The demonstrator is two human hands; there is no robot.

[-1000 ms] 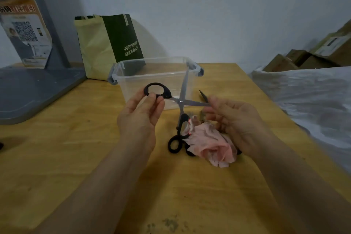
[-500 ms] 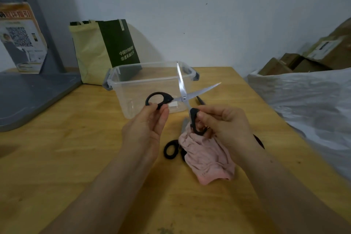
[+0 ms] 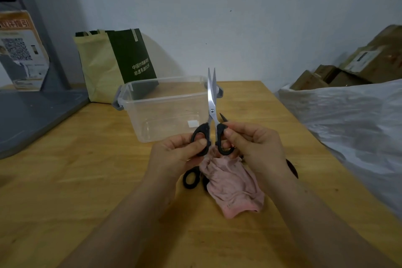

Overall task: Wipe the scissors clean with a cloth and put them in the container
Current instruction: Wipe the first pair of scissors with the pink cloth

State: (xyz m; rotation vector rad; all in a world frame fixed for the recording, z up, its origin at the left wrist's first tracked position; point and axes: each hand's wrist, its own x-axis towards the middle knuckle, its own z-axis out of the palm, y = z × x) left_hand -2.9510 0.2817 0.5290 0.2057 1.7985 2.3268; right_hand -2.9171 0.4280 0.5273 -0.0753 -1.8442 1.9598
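Observation:
I hold a pair of black-handled scissors (image 3: 211, 102) upright in front of the clear plastic container (image 3: 165, 102), blades nearly together and pointing up. My left hand (image 3: 178, 156) pinches the left handle loop, my right hand (image 3: 254, 148) pinches the right loop. A crumpled pink cloth (image 3: 232, 187) lies on the table just below my hands. A second pair of scissors (image 3: 191, 178) lies partly under the cloth, only its black handle showing. Another dark blade tip (image 3: 223, 117) pokes out behind my right hand.
The wooden table (image 3: 87, 180) holds a yellow and green paper bag (image 3: 113, 67) behind the container. A grey platform (image 3: 32, 111) sits at the left, white plastic sheeting (image 3: 348, 119) and cardboard boxes (image 3: 359, 67) at the right.
The scissors' blades went from spread wide to nearly together and now stand upright. My right hand moved from the blade to the right handle loop, and both hands drew closer.

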